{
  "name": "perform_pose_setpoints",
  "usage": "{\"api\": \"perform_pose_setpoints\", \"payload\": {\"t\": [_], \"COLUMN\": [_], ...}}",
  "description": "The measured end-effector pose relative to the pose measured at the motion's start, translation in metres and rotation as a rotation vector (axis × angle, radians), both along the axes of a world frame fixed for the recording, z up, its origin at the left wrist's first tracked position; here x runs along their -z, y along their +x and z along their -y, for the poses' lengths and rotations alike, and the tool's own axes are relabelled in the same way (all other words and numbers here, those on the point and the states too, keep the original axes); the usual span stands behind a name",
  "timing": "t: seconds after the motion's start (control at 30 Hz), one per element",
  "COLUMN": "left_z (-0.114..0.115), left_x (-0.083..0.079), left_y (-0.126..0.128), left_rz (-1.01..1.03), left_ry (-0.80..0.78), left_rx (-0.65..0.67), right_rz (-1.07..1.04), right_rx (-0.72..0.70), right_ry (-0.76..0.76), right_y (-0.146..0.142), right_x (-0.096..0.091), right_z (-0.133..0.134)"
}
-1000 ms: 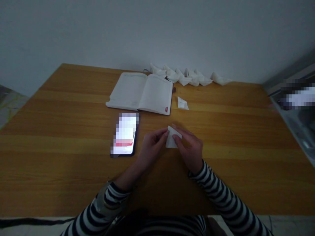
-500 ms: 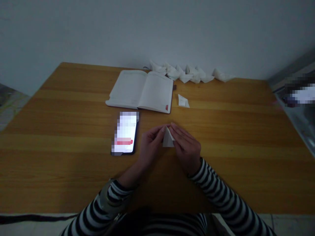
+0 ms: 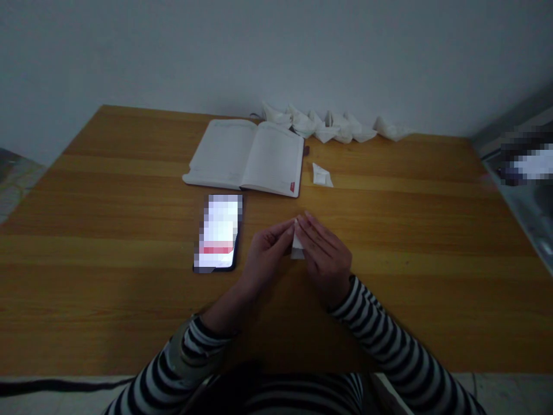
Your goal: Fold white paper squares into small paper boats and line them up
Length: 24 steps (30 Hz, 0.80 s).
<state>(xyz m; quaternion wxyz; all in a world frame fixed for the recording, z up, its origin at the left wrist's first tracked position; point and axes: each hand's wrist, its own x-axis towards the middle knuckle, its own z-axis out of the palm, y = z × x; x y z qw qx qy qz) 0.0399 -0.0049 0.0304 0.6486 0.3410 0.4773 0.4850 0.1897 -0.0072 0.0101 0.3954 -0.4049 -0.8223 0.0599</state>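
Between my two hands is a small folded piece of white paper (image 3: 297,252). My left hand (image 3: 268,253) pinches its upper left edge with thumb and forefinger. The fingers of my right hand (image 3: 326,253) are pressed together over its right side and top, hiding much of it. Only the lower part of the paper shows between the hands. Beyond them, a folded white paper piece (image 3: 322,175) lies on the wooden table (image 3: 410,230).
An open notebook (image 3: 272,158) lies behind my hands, left of centre. A lit smartphone (image 3: 218,230) rests left of my left hand. Several folded paper boats (image 3: 341,128) stand in a row along the wall (image 3: 276,52) at the table's back edge.
My right hand's fingers have moved left over the paper and cover more of it. Less of the paper shows now. My left hand still pinches it.
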Motion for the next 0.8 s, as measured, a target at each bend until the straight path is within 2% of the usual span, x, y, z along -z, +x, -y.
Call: {"api": "perform_pose_setpoints", "payload": {"t": [0.17, 0.43, 0.53, 0.67, 0.8], "left_z": [0.001, 0.001, 0.003, 0.006, 0.006], "left_x": [-0.001, -0.007, -0.008, -0.009, -0.01], "left_y": [0.0, -0.002, -0.001, 0.001, 0.001], "left_rz": [0.119, -0.164, -0.254, -0.301, -0.32], "left_ry": [-0.027, 0.068, 0.112, 0.141, 0.111], "left_rx": [0.04, -0.047, -0.034, -0.001, -0.025], "right_rz": [-0.046, -0.028, -0.041, -0.059, -0.01], "right_rx": [0.024, 0.061, 0.068, 0.074, 0.037], "right_ry": [-0.003, 0.009, 0.001, 0.009, 0.022], "right_y": [0.002, 0.001, 0.001, 0.002, 0.003], "right_x": [0.005, 0.007, 0.005, 0.006, 0.008], "right_z": [0.001, -0.001, 0.0, 0.003, 0.004]}}
